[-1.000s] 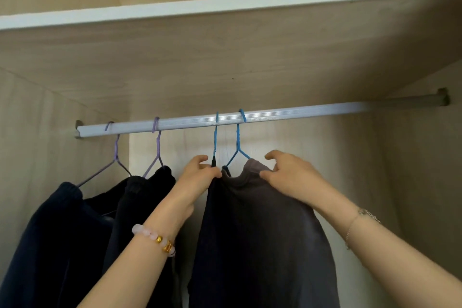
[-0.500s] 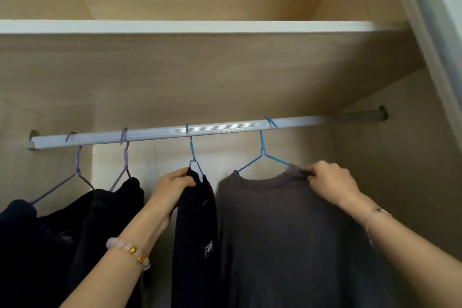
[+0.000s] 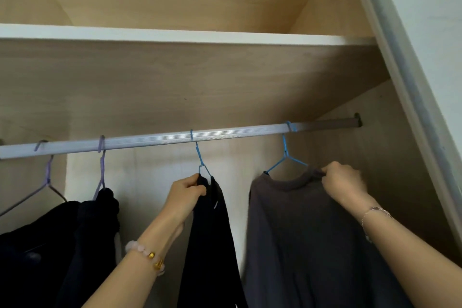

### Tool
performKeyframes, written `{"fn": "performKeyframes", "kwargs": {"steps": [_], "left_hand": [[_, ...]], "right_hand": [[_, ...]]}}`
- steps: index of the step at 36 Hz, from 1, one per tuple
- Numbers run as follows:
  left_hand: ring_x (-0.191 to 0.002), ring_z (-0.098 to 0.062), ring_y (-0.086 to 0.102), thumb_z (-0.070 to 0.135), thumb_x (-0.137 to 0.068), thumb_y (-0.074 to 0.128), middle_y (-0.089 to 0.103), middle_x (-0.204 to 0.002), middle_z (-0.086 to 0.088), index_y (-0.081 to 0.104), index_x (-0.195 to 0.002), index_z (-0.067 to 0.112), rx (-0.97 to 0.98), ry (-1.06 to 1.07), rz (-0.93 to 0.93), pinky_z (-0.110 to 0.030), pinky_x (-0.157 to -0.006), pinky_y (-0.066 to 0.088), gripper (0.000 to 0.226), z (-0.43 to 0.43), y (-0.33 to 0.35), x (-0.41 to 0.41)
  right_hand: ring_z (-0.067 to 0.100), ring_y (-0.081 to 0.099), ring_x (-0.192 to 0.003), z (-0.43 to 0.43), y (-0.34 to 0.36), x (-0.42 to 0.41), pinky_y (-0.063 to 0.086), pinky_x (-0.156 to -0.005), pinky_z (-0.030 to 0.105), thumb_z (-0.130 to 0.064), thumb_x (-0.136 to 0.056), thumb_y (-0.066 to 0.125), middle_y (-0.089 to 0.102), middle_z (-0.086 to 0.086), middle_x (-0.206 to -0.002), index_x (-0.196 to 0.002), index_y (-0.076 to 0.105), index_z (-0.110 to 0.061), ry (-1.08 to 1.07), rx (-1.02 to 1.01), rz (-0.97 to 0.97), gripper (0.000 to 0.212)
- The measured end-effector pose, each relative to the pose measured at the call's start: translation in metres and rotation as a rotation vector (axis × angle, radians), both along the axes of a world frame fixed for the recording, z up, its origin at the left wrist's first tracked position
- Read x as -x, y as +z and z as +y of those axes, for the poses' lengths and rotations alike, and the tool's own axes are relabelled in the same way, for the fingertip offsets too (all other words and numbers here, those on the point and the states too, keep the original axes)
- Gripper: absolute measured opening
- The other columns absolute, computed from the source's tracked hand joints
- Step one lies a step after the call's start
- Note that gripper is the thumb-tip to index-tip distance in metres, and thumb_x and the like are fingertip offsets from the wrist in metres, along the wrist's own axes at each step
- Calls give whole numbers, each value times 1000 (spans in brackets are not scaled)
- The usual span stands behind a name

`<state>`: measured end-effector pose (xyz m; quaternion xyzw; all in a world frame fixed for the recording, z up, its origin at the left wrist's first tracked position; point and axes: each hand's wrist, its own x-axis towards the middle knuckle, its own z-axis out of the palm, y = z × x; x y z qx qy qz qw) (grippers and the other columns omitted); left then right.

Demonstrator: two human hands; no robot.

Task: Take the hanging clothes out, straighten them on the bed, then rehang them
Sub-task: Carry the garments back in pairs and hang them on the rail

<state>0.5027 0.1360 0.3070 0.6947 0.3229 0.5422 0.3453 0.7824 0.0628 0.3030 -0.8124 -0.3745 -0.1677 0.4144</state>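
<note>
So both hands were up inside the wardrobe, each on its own garment. The left hand (image 3: 186,194) was clenched on the top of the black garment (image 3: 210,232), right where it met its blue hanger (image 3: 201,160), probably to keep it from sliding off or swinging. The right hand (image 3: 342,184) was pinching the collar and shoulder of the grey top (image 3: 312,232), which hung on another blue hanger (image 3: 285,157) just above that hand, hooked near the right end of the rail (image 3: 150,141). The two were well apart, looked like making room to lift one out. Two more dark garments (image 3: 62,232) hung to the left of the left hand on purple hangers (image 3: 101,167). No bed in view yet.
</note>
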Motion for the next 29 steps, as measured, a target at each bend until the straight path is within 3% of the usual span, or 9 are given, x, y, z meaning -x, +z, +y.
{"fn": "performKeyframes", "kwargs": {"steps": [5, 9, 14, 17, 20, 25, 29], "left_hand": [[-88, -26, 65, -7, -88, 50, 70, -98, -14, 70, -110, 0, -30, -12, 111, -33, -84, 51, 30, 4, 3, -32], [-94, -28, 66, -6, -90, 48, 70, -99, -13, 70, -110, 4, -52, -13, 158, -37, -89, 53, 31, 6, 4, -55], [-109, -30, 65, -4, -91, 48, 68, -121, -16, 61, -131, 6, -44, -11, 166, -35, -94, 52, 42, 7, 2, -70], [-105, -32, 66, -4, -92, 47, 70, -113, -18, 66, -118, 2, -41, 13, 146, -37, -94, 52, 33, 7, 0, -73], [-93, -29, 63, -1, -93, 48, 68, -105, -16, 65, -113, 2, -33, 35, 117, -31, -83, 49, 26, 5, -3, -76], [-86, -18, 53, 6, -97, 45, 56, -108, -1, 48, -142, 14, -77, 57, 100, -24, -73, 40, 46, -7, -3, -83], [-86, -7, 46, 8, -99, 44, 51, -139, -6, 29, -154, 15, -72, 19, 84, -22, -82, 35, 57, -19, -2, -83]], "right_hand": [[34, 57, -111, 0, -1, 0, 48, -88, 38, -19, -93, 46, 61, 13, -120, -124, 57, -15, 12, 4, -11, 33], [33, 58, -108, -2, -1, -2, 48, -84, 37, -20, -94, 45, 62, 13, -118, -123, 58, -15, 35, -4, -6, 32], [34, 59, -108, -6, 0, -1, 48, -85, 35, -23, -94, 46, 63, 14, -117, -121, 59, -13, 39, -9, 2, 32], [35, 56, -112, -10, 1, 3, 47, -87, 34, -19, -95, 45, 60, 16, -122, -124, 55, -10, 25, 3, 11, 32], [35, 57, -110, -11, 2, 12, 47, -83, 33, -15, -94, 44, 60, 16, -120, -122, 56, -9, -15, 17, -19, 31], [32, 58, -108, -10, 2, 29, 47, -77, 33, -13, -94, 44, 60, 15, -117, -120, 55, -7, -33, 56, -81, 28], [36, 56, -111, -12, 3, 27, 46, -83, 34, -15, -96, 42, 58, 18, -121, -123, 53, -6, 27, 55, -60, 31]]}}
